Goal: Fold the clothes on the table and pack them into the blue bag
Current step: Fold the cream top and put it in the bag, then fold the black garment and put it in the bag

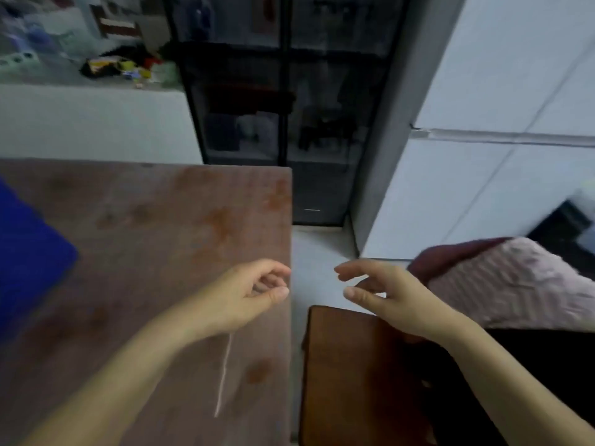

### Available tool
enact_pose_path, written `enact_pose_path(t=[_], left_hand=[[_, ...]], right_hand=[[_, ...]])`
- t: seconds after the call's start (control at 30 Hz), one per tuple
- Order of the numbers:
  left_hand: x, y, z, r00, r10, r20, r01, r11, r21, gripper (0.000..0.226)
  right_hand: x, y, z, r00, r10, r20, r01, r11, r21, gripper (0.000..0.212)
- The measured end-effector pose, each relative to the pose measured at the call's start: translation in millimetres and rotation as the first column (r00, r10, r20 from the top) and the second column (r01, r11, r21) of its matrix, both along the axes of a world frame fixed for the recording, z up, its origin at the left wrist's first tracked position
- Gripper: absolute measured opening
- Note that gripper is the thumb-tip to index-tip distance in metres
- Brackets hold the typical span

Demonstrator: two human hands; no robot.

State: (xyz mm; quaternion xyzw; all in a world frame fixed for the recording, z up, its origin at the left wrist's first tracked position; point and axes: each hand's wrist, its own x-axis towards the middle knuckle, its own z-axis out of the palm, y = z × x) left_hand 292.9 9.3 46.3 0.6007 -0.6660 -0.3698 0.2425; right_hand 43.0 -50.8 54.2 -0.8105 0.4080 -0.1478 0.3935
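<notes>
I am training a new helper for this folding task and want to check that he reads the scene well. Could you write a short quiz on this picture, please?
1. True or false: the left hand and the right hand each grip a garment.
2. Where is the blue bag? A: on the table, at its left side. B: in the right hand. C: on the floor.
3. Fill in: the pink cloth lies off the table, to the person's ___.

Key: 1 false, both hands hold nothing; 2 A; 3 right.
</notes>
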Motion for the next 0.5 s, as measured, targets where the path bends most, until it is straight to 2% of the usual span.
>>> enact_pose_path(t=[0.07,0.2,0.3,0.43,0.5], left_hand=[[-60.7,-18.2,-4.9,0.998,-0.049,-0.029,0.049,0.999,0.002,0.032],[-158.4,-47.9,-9.7,0.993,-0.110,-0.043,0.112,0.993,0.033,0.025],[-211.5,-63.4,-7.4,0.991,-0.135,-0.005,0.135,0.989,0.065,0.034],[-252.3,-82.0,-9.4,0.985,-0.171,0.026,0.168,0.982,0.084,0.036],[-265.5,-89.4,-11.2,0.983,-0.178,0.040,0.174,0.981,0.087,0.036]], right_hand=[[-63.9,-1.7,0.3,0.998,-0.056,-0.033,0.056,0.998,0.007,0.024],[-175.2,-7.6,-4.9,0.977,-0.204,-0.055,0.206,0.978,0.039,0.027],[-246.7,-16.6,-13.9,0.943,-0.292,-0.157,0.288,0.956,-0.047,0.033],[-336.0,-40.3,-34.6,0.792,-0.536,-0.293,0.448,0.835,-0.319,0.038],[-371.3,-53.0,-43.9,0.719,-0.595,-0.358,0.491,0.800,-0.344,0.047]])
